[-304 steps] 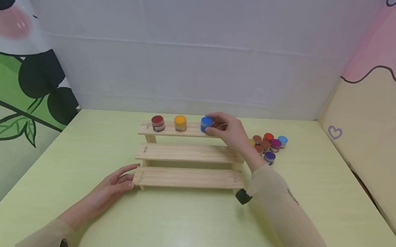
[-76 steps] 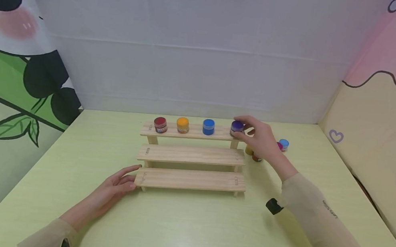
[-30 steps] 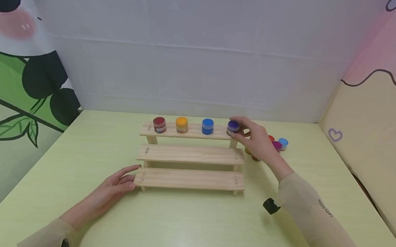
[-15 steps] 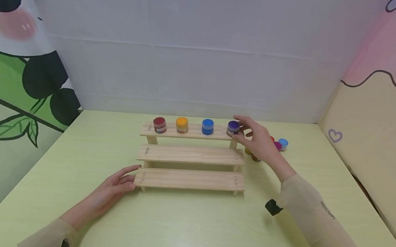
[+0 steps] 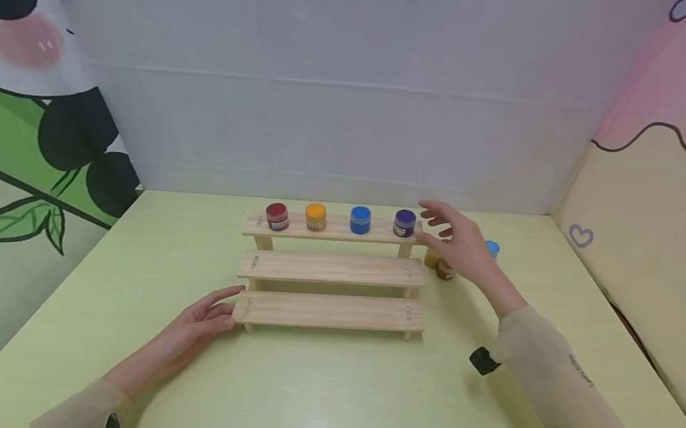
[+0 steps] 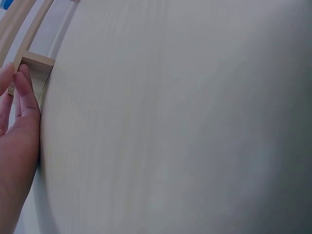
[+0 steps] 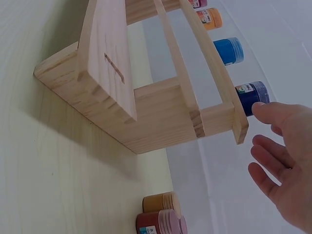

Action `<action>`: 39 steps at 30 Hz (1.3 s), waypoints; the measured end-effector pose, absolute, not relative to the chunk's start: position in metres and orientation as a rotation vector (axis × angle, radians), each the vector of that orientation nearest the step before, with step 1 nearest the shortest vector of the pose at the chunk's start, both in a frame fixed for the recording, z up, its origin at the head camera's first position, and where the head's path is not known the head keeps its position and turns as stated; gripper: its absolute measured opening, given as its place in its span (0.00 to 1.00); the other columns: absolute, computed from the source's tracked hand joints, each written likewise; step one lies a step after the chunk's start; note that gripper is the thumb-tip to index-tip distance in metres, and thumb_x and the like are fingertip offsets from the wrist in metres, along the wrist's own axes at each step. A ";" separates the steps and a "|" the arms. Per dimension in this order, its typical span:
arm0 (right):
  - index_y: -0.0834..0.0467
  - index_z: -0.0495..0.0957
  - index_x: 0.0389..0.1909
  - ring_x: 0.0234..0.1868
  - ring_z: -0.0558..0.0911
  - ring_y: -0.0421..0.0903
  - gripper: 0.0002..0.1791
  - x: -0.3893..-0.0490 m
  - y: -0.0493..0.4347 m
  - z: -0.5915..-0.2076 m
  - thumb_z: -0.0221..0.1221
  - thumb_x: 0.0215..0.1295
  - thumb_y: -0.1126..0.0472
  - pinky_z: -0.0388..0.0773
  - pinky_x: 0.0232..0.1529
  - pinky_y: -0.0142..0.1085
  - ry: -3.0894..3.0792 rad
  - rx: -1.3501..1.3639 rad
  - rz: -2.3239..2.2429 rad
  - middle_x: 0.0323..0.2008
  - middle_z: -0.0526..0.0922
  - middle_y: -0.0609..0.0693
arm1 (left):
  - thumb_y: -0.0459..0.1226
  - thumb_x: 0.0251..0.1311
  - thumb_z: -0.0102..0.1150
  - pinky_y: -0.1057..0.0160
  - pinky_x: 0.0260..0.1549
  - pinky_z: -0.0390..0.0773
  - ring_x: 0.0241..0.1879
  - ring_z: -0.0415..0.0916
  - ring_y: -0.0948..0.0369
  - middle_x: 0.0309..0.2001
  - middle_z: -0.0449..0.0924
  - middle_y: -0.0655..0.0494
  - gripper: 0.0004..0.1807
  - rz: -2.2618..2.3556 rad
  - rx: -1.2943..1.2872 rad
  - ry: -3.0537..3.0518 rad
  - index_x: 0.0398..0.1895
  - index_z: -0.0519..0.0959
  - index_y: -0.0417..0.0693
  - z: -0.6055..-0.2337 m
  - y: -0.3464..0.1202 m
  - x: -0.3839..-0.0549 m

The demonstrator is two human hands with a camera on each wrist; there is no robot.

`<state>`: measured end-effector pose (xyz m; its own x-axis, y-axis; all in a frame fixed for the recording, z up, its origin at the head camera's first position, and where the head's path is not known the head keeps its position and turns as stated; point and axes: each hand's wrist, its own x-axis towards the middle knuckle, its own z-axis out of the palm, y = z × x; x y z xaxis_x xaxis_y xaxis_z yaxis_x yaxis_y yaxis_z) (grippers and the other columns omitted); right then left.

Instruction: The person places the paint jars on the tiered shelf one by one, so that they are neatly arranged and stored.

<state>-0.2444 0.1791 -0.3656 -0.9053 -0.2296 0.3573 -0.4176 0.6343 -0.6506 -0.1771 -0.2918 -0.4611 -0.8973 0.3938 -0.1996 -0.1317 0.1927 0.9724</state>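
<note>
A three-tier wooden display stand (image 5: 337,267) stands on the table. My left hand (image 5: 193,327) holds its bottom board at the left end, fingertips and thumb at the corner. On the top tier, red (image 5: 276,216), yellow (image 5: 315,217), blue (image 5: 360,220) and purple (image 5: 405,223) paint jars stand upright in a spaced row. My right hand (image 5: 461,247) is just right of the purple jar, fingers spread and holding nothing. In the right wrist view, its thumb (image 7: 268,112) overlaps the purple jar's lid edge; I cannot tell whether they touch.
More paint jars cluster on the table right of the stand, partly hidden by my right hand: a yellowish jar (image 5: 432,258), a brown jar (image 5: 446,270) and a light blue jar (image 5: 492,248). A grey cloth wall (image 5: 351,138) rises behind the table.
Earlier my right hand set down the blue jar, then brought the purple one onto the top tier's right end. It has now let go and drawn back rightward. The left hand stays put.
</note>
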 end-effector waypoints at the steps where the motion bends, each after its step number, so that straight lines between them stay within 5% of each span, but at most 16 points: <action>1: 0.52 0.65 0.70 0.59 0.78 0.56 0.32 -0.244 0.181 -0.366 0.63 0.67 0.57 0.76 0.57 0.51 -2.615 0.524 1.133 0.60 0.78 0.57 | 0.40 0.71 0.53 0.76 0.55 0.72 0.57 0.75 0.71 0.59 0.75 0.65 0.36 1.751 0.247 2.068 0.78 0.51 0.54 -0.461 -0.292 -0.177; 27: 0.61 0.69 0.67 0.45 0.82 0.56 0.27 -0.239 0.213 -0.408 0.61 0.68 0.64 0.79 0.50 0.53 -2.594 0.521 1.071 0.54 0.80 0.63 | 0.42 0.70 0.54 0.76 0.55 0.71 0.58 0.75 0.70 0.61 0.74 0.63 0.36 1.741 0.182 2.083 0.77 0.52 0.58 -0.463 -0.293 -0.179; 39: 0.66 0.74 0.60 0.51 0.83 0.62 0.23 -0.239 0.226 -0.428 0.63 0.65 0.65 0.79 0.51 0.55 -2.611 0.525 1.082 0.55 0.81 0.65 | 0.42 0.70 0.55 0.76 0.55 0.72 0.58 0.74 0.70 0.62 0.74 0.61 0.36 1.737 0.173 2.082 0.78 0.52 0.59 -0.463 -0.292 -0.179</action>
